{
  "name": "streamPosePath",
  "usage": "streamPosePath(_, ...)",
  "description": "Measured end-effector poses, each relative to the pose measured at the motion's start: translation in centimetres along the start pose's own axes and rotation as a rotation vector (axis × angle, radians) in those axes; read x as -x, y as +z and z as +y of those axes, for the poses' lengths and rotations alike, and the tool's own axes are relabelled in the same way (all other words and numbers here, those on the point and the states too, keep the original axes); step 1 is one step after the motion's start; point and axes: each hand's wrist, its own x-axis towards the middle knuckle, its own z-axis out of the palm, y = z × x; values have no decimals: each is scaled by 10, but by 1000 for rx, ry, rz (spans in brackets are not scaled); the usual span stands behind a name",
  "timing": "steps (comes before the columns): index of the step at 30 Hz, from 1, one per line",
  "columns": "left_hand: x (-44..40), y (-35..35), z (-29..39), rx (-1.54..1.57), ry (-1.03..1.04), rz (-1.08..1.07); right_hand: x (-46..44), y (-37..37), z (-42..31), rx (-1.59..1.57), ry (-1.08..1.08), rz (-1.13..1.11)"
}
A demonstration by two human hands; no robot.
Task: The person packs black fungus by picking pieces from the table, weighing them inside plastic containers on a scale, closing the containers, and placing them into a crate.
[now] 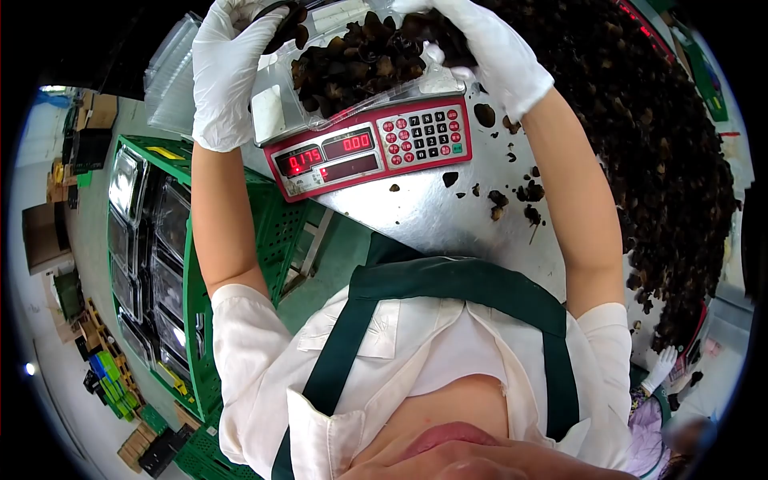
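Metal table (420,216) gives room beyond the scale (364,164) edge; tray (332,122) holds dark, ruffled mushrooms (360,64). Left hand (226,80) curls round some; right hand's (500,60) grip cannot be told.

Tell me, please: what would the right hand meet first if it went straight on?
The right hand would probably meet the clear tray of dark pieces first, though depth there is unclear.

The left hand (222,84) and right hand (502,60) are gloved in plain white. Wood ear mushrooms (352,64) in the clear plastic tray (340,119) run dark brown to black. The weighing scale (382,152) is red, with glowing red digits (305,158) and a red-and-black keypad (422,138). The metal table (420,212) is silver, the crate (200,340) bright green, the apron (460,286) dark green, the shirt (250,360) cream-white.
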Motion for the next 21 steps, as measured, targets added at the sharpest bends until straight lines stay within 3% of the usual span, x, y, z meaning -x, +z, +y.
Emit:
streamPosePath(2, 3, -1, 1, 54, -24, -33, -12, 1, -2, 70, -36, -8)
streamPosePath(4, 8, -2, 3, 161, -65, -68, -27, 1, 5, 339, -286, -79)
streamPosePath(11, 9, -6, -7, 171, -136, -27, -20, 7, 1, 185, -216, 22)
streamPosePath(14, 3, -6, -14, 120, -57, -53, -22, 2, 0, 103, -368, -11)
streamPosePath(17, 1, -1, -12, 116, -49, -67, -20, 2, -3, -15, -244, -138)
streamPosePath(21, 3, 6, -5, 114, -58, -68, -26, 6, -1, 59, -288, -185)
